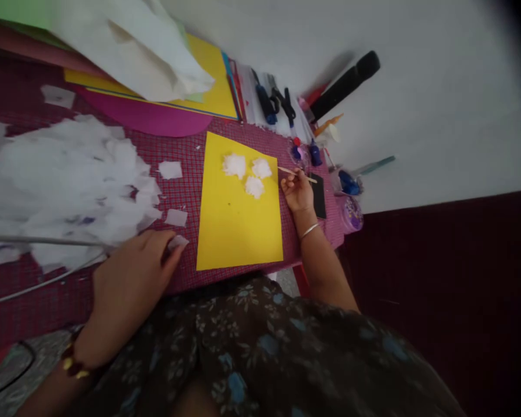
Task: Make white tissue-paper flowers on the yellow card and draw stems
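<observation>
A yellow sheet lies on the checked tablecloth with three white crumpled paper tufts near its top. My left hand, left of the sheet, pinches a small white paper piece between thumb and fingers. At the sheet's right edge my right hand rests palm up, its fingers curled around a thin wooden stick. Two small white paper squares lie between the sheet and a big heap of white paper pieces.
Stacked coloured sheets and white paper lie at the back left. Scissors, small bottles and a jar stand or lie at the right. A grey cable crosses the left side.
</observation>
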